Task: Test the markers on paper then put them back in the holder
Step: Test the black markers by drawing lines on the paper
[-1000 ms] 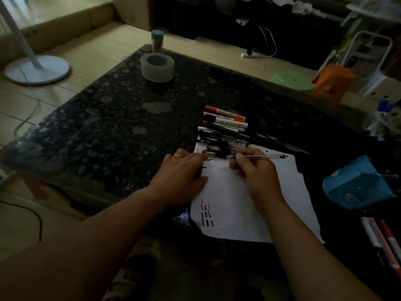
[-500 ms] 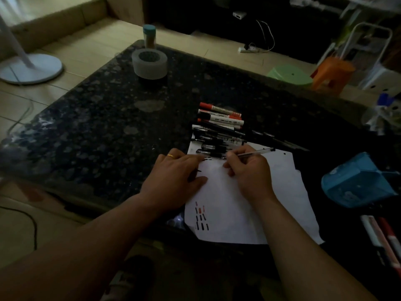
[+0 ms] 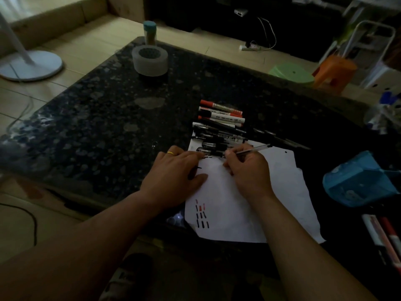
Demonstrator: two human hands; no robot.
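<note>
l hand (image 3: 173,177) lies flat w/ fingers straight, pressing the left edge of the paper (image 3: 238,209) on the dark stone table (image 3: 108,118). r hand (image 3: 249,170) pinches a thin clear pen (image 3: 253,149), tip down near the sheet's far edge by a row of short black dashes. hands are apart, both on the sheet. capped markers (image 3: 221,115), red & black, lie side by side at the paper's far edge, nearest ones overlapping it. red/black test marks (image 3: 201,216) at near-left corner. blue holder (image 3: 358,181) sits to the right, off the paper.
</note>
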